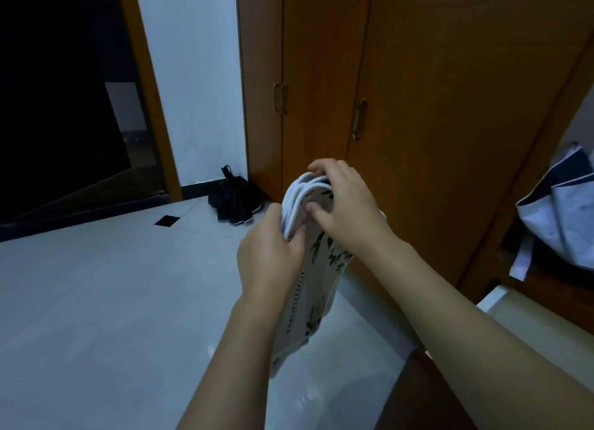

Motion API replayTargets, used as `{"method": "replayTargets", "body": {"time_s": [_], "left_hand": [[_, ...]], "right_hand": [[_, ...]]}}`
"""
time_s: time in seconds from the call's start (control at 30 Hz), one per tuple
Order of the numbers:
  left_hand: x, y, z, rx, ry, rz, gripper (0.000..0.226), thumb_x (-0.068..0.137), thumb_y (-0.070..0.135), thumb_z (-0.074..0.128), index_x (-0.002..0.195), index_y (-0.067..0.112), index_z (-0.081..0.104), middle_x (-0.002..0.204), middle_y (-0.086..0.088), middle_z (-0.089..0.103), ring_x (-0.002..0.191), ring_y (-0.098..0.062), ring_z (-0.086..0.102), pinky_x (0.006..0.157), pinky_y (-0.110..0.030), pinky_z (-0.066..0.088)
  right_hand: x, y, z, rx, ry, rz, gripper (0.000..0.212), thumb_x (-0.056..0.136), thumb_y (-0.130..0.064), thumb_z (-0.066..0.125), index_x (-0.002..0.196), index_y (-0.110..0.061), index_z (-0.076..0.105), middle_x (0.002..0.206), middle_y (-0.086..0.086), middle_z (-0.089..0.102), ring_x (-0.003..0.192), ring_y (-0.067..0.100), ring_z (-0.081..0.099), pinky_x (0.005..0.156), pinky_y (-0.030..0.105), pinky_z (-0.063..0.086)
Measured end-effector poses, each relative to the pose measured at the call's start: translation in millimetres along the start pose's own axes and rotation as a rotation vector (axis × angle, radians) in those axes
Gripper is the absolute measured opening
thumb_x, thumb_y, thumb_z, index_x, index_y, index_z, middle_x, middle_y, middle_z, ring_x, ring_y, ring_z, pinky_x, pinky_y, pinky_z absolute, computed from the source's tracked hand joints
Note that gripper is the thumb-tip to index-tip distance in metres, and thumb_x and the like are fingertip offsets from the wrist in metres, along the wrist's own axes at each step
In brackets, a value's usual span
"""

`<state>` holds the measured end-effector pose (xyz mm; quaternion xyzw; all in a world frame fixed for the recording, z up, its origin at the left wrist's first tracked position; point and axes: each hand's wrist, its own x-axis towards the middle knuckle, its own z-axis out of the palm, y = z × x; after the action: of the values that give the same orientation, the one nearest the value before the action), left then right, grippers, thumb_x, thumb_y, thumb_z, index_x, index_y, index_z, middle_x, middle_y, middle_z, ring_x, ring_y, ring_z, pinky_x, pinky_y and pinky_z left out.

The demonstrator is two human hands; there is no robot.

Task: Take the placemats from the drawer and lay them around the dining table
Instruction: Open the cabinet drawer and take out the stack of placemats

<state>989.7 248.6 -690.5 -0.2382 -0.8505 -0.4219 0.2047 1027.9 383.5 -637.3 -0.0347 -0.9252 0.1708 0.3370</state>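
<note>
Placemats (313, 288) held in both hands.
Left hand (271, 256) grips the 9 o'clock edge; right hand (345, 211) pinches the top edge. Printed lettering unreadable; lower end hidden behind forearm.

I see the placemats (308, 268) held between my left hand (270, 252) and right hand (347, 211), over the floor (112, 301). Far behind stands the wardrobe (418, 92); a folded umbrella (233, 199) lies at its left foot.
</note>
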Motion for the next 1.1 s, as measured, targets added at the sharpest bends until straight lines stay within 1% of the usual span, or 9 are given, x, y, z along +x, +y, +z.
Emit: {"method": "replayTargets", "body": {"time_s": [0.1, 0.3, 0.5, 0.6, 0.67, 0.7, 0.77, 0.9, 1.1], "left_hand": [[-3, 6, 13, -0.002, -0.021, 0.015, 0.022, 0.089, 0.041, 0.062, 0.087, 0.025, 0.048, 0.069, 0.006, 0.054, 0.061, -0.015, 0.053, 0.055, -0.038, 0.049], [-11, 20, 39, 0.012, -0.081, 0.118, 0.021, 0.089, 0.046, 0.057, 0.089, 0.027, 0.049, 0.07, 0.006, 0.057, 0.062, -0.019, 0.056, 0.055, -0.038, 0.052], [-27, 29, 66, 0.107, -0.24, 0.138, 0.016, 0.086, 0.034, 0.061, 0.09, 0.024, 0.049, 0.068, 0.004, 0.053, 0.064, -0.025, 0.053, 0.048, -0.03, 0.034], [-35, 32, 77, 0.12, -0.294, 0.149, 0.018, 0.087, 0.036, 0.062, 0.089, 0.023, 0.05, 0.067, 0.005, 0.051, 0.065, -0.024, 0.051, 0.047, -0.028, 0.027], [-38, 33, 83, 0.118, -0.325, 0.146, 0.019, 0.087, 0.038, 0.062, 0.089, 0.022, 0.051, 0.068, 0.005, 0.052, 0.065, -0.024, 0.052, 0.048, -0.028, 0.031], [-39, 34, 86, 0.116, -0.337, 0.145, 0.02, 0.087, 0.038, 0.062, 0.089, 0.022, 0.052, 0.069, 0.003, 0.054, 0.066, -0.024, 0.054, 0.049, -0.028, 0.034], [-42, 37, 93, 0.113, -0.351, 0.149, 0.02, 0.087, 0.038, 0.063, 0.091, 0.021, 0.053, 0.07, 0.003, 0.055, 0.066, -0.023, 0.054, 0.05, -0.028, 0.035], [-49, 40, 104, 0.126, -0.345, 0.171, 0.021, 0.087, 0.037, 0.063, 0.09, 0.02, 0.051, 0.068, 0.004, 0.051, 0.061, -0.02, 0.051, 0.047, -0.027, 0.029], [-63, 35, 116, 0.182, -0.347, 0.245, 0.021, 0.088, 0.034, 0.062, 0.1, 0.018, 0.054, 0.075, 0.0, 0.058, 0.064, -0.025, 0.053, 0.05, -0.03, 0.034]], "right_hand": [[-11, 12, -4, -0.006, 0.07, 0.138, 0.078, 0.081, -0.034, 0.073, 0.146, -0.029, 0.03, 0.141, -0.007, 0.04, 0.129, 0.013, 0.036, 0.108, 0.038, 0.037], [-55, 44, -15, -0.022, 0.04, 0.326, 0.098, 0.084, -0.045, 0.069, 0.154, -0.025, 0.003, 0.158, -0.001, 0.021, 0.144, 0.019, 0.022, 0.114, 0.043, 0.029], [-125, 70, -37, -0.059, -0.124, 0.432, 0.102, 0.087, -0.047, 0.065, 0.153, -0.028, -0.01, 0.16, 0.0, 0.018, 0.145, 0.019, 0.02, 0.116, 0.042, 0.028], [-169, 82, -49, -0.102, -0.246, 0.506, 0.083, 0.087, -0.054, 0.06, 0.151, -0.028, 0.014, 0.15, -0.005, 0.036, 0.137, 0.016, 0.032, 0.109, 0.036, 0.035], [-199, 86, -49, -0.112, -0.337, 0.497, 0.035, 0.09, -0.055, 0.053, 0.118, -0.034, 0.054, 0.116, -0.015, 0.056, 0.117, 0.007, 0.044, 0.093, 0.028, 0.038], [-210, 85, -47, -0.097, -0.358, 0.485, 0.019, 0.093, -0.054, 0.05, 0.096, -0.038, 0.059, 0.099, -0.019, 0.056, 0.106, 0.004, 0.045, 0.088, 0.026, 0.034], [-218, 87, -41, -0.102, -0.354, 0.448, 0.028, 0.095, -0.055, 0.044, 0.076, -0.038, 0.057, 0.084, -0.016, 0.053, 0.097, 0.004, 0.043, 0.091, 0.027, 0.029], [-216, 92, -35, -0.116, -0.386, 0.443, 0.041, 0.095, -0.058, 0.04, 0.075, -0.03, 0.062, 0.084, -0.012, 0.056, 0.105, 0.004, 0.041, 0.113, 0.033, 0.006], [-216, 99, -29, -0.128, -0.358, 0.467, 0.04, 0.091, -0.059, 0.043, 0.073, -0.031, 0.065, 0.075, -0.016, 0.052, 0.094, 0.0, 0.036, 0.114, 0.032, 0.011]]}}
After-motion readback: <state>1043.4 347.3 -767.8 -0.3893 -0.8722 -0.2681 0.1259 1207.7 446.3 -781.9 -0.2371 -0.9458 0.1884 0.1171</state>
